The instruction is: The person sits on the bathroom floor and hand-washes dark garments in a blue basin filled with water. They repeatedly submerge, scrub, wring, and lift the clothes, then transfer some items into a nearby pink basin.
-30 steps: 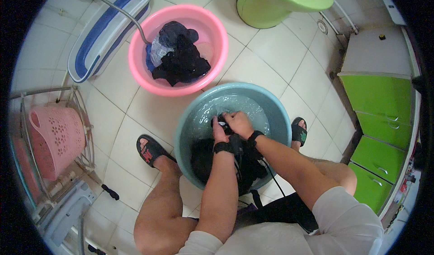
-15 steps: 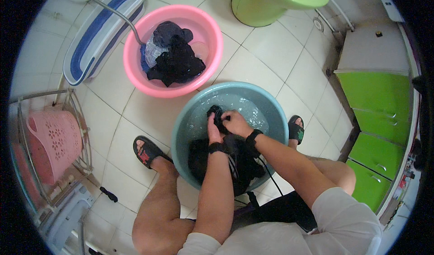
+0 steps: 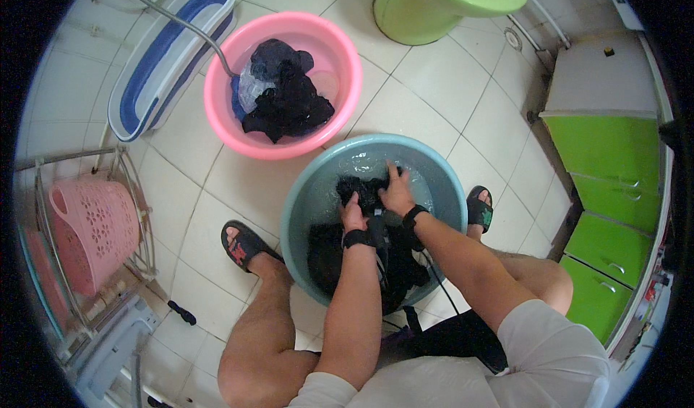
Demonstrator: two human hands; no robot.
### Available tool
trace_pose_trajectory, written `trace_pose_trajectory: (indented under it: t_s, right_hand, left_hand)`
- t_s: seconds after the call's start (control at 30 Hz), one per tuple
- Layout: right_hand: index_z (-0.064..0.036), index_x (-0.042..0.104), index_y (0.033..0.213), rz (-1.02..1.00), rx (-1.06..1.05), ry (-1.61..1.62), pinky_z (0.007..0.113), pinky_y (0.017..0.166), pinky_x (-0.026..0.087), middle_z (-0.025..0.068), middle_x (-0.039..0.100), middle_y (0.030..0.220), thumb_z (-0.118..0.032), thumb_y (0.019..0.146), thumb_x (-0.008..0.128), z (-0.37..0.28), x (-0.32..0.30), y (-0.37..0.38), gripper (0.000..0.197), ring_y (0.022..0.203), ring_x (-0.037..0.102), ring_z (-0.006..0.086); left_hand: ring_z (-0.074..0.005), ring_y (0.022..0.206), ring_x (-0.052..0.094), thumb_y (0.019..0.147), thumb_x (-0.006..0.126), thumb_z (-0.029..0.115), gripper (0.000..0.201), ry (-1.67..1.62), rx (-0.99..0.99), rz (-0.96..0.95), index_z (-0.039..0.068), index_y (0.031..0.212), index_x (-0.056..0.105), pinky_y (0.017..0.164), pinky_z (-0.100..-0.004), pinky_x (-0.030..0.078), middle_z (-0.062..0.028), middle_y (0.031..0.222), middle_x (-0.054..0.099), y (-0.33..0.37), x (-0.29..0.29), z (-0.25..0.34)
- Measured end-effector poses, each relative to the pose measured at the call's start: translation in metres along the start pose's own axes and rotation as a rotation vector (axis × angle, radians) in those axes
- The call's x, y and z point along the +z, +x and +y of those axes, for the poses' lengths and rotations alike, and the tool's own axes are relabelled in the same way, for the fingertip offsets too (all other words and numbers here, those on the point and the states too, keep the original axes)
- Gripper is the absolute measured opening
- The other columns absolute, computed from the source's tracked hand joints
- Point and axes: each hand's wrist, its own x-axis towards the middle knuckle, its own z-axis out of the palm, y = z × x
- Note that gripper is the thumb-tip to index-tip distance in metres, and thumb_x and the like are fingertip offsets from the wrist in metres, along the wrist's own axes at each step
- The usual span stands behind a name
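Note:
A blue-green basin of water stands between my feet. Above its water, a bunched piece of wet black cloth stretches between my two hands. My left hand is closed on its near left part, thumb on top. At the cloth's right end, my right hand grips it, the fingers pointing away from me and partly spread. More dark clothing lies heaped in the near half of the basin, partly under my wrists. What kind of garment the held cloth is cannot be made out.
A pink basin with dark wet clothes and a grey hose stands far left, beside a blue-and-white folding tub. A pink basket sits on a rack at left. A green toilet and green cabinets stand right.
My hands have moved farther apart, the right one more to the right. The black cloth, bunched tightly before, now spreads wider between them. The whole view has shifted slightly.

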Motion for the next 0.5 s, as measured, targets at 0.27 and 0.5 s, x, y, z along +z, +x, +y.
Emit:
trace_pose_trajectory:
  t_s: [0.27, 0.5]
  right_hand:
    - [-0.0015, 0.071, 0.1, -0.496, -0.097, 0.409, 0.041, 0.082, 0.052, 0.022, 0.07, 0.089, -0.031, 0.087, 0.068, -0.045, -0.013, -0.012, 0.032, 0.088, 0.068, 0.0369]
    - [-0.0042, 0.065, 0.113, -0.103, -0.188, 0.198, 0.047, 0.092, 0.05, 0.0285, 0.064, 0.103, -0.025, 0.091, 0.064, -0.031, -0.022, 0.013, 0.03, 0.099, 0.062, 0.0452]
  left_hand:
    - [-0.0275, 0.103, 0.063, 0.094, 0.055, 0.061, 0.066, -0.229, -0.085, -0.18, 0.005, 0.129, 0.057, 0.085, -0.0409, 0.053, -0.0122, 0.117, 0.064, 0.001, -0.011, 0.016]
    - [-0.029, 0.106, 0.064, 0.096, 0.051, 0.056, 0.06, -0.143, -0.125, -0.164, 0.008, 0.131, 0.057, 0.087, -0.0433, 0.054, -0.01, 0.121, 0.064, -0.019, 0.01, 0.01]
